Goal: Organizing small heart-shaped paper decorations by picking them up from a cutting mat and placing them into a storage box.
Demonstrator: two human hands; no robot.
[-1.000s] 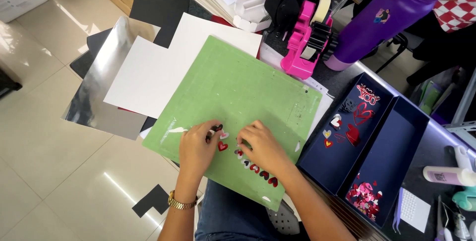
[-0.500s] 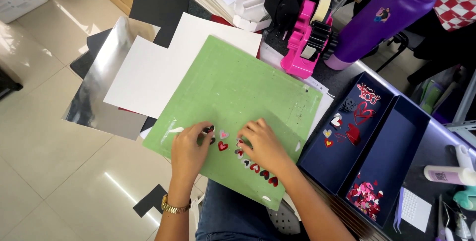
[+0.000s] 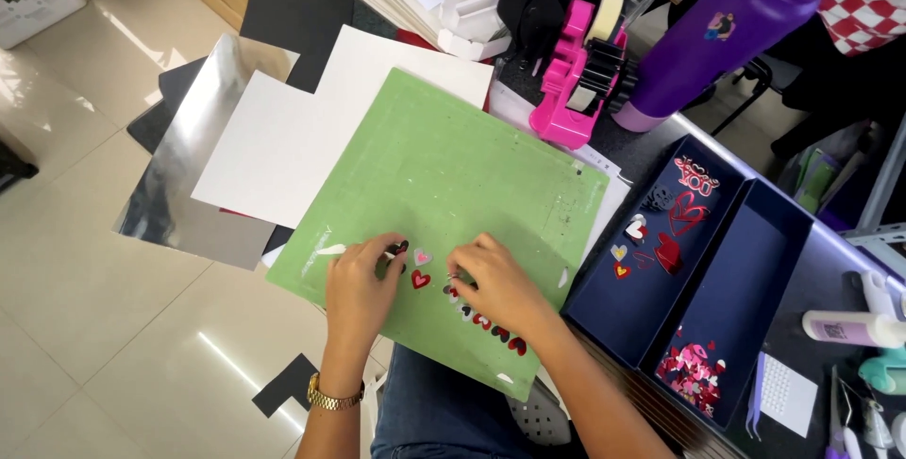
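at far left a silver sheet [image 3: 184, 181] and a white card [image 3: 283, 143] lie fanned under the green mat [image 3: 453, 185], which rests on the person's lap and the desk edge. the left hand [image 3: 363, 289] sits on the mat's near edge, fingers curled and pinched on a thin white tool [image 3: 335, 250] whose dark tip points at a red heart [image 3: 421, 279] and a paler one [image 3: 423, 256] just above it. just right of them the right hand [image 3: 495, 284] presses down, fingers bunched together with the tips on the mat; whether they pinch a piece i cannot tell. a row of small red and dark hearts [image 3: 495, 327] runs from under that hand toward the mat's near corner.

the hearts look like thin cut paper stuck flat to the mat: very light, limp, easy to crease or tear. best taken by lifting an edge with the tool tip, then pinching lightly at the rim.

further right, a pink tape dispenser [image 3: 576, 82], a purple bottle [image 3: 727, 25], and a navy tray [image 3: 661, 261] holding more cut hearts.
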